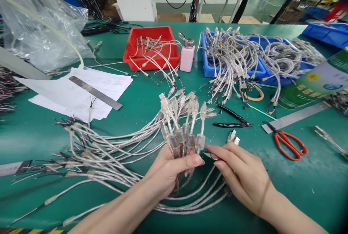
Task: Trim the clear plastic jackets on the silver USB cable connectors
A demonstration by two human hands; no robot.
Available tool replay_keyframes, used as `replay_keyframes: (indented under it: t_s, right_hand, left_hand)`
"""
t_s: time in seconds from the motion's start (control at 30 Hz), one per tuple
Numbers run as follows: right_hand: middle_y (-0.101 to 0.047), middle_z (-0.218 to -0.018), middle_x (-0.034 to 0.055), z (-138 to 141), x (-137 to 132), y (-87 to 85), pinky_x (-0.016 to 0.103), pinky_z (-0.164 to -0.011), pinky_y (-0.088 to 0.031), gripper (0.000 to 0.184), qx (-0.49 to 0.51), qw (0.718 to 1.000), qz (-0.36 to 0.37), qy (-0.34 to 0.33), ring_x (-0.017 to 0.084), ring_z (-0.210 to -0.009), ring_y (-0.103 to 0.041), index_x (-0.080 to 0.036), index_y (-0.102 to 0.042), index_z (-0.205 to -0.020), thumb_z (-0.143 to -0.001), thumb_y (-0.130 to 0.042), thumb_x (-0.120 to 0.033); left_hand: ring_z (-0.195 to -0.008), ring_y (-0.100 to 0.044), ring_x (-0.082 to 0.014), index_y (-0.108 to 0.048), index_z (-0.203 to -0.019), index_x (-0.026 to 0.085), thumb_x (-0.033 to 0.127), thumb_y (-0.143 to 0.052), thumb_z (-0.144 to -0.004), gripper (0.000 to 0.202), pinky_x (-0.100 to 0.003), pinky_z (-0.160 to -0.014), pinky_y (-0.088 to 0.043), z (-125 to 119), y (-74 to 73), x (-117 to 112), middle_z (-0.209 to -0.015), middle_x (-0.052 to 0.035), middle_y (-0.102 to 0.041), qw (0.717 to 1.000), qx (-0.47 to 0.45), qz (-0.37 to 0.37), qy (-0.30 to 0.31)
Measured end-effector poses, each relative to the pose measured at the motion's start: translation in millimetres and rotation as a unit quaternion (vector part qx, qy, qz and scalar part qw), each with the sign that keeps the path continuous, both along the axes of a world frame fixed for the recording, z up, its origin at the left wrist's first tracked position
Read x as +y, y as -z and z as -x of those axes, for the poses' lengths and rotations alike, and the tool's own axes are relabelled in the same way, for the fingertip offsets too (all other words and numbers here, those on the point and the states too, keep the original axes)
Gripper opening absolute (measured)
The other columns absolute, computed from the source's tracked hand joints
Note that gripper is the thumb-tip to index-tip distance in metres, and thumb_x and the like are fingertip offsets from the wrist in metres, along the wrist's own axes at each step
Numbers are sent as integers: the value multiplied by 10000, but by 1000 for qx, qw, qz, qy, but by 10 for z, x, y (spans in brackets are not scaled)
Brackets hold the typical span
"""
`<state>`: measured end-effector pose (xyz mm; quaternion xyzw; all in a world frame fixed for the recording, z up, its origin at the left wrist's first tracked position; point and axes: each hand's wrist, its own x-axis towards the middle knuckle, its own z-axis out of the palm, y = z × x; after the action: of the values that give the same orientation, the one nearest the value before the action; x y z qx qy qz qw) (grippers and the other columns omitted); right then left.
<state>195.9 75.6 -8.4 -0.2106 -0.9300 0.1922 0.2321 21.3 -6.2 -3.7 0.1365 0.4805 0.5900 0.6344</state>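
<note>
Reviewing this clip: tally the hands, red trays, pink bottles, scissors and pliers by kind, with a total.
Hands: 2 (left hand, right hand)
Red tray: 1
Pink bottle: 1
Scissors: 1
Pliers: 1
Total: 6

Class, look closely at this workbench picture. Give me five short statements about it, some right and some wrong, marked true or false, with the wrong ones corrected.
1. The left hand holds a bunch of cables. True.
2. The scissors have blue handles. False: the handles are orange-red.
3. A pink bottle stands just right of the red tray. True.
4. The black-handled pliers lie inside the red tray. False: they lie on the green table.
5. A metal ruler lies across the papers. True.
</note>
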Motion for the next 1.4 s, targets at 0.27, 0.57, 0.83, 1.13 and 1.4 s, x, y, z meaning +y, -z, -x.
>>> replay_keyframes:
  t_s: [0.27, 0.57, 0.83, 1.13, 1.4]
  right_hand:
    - [-538, -795, 56, 14, -9, 17, 277, -575, -387, 298, -20, 998, -60, 2, 151, -675, -496, -176, -502, -1208, -910, -485, -174]
    - [-548, -798, 59, 48, -18, 5, 276, -577, -404, 284, -1, 998, -60, 11, 157, -684, -514, -153, -527, -1189, -908, -490, -170]
    - [-541, -811, 60, 66, -38, 19, 272, -577, -399, 266, 4, 998, -53, 19, 156, -698, -516, -149, -530, -1171, -907, -502, -169]
    - [-541, -785, 45, 70, -37, 20, 275, -582, -392, 253, -2, 998, -45, 33, 149, -681, -507, -165, -552, -1152, -902, -520, -185]
    - [-569, -825, 65, 58, -33, 1, 288, -617, -416, 191, 33, 996, -61, 55, 168, -734, -532, -155, -566, -1073, -884, -548, -184]
  left_hand:
    - [-543, -388, -76, -561, -601, 141, 209, -762, -649, 218, -218, -540, -309, -18, 15, -9, -569, 34, -461, 999, 23, -25, 7]
    - [-518, -348, -65, -523, -595, 141, 209, -769, -648, 261, -216, -496, -247, -13, 32, 9, -545, 45, -417, 998, -2, -54, 17]
    - [-567, -396, -70, -657, -756, 136, 194, -759, -669, 146, -203, -539, -291, -16, 49, 12, -599, 28, -468, 999, -20, -34, 21]
    - [-585, -452, -76, -698, -846, 162, 182, -762, -668, 191, -199, -551, -320, -29, 33, -8, -651, 7, -566, 999, -31, -17, 14]
    - [-537, -420, -68, -691, -701, 127, 236, -706, -736, 116, -204, -494, -290, -6, 2, 15, -655, -23, -608, 999, 4, -19, 41]
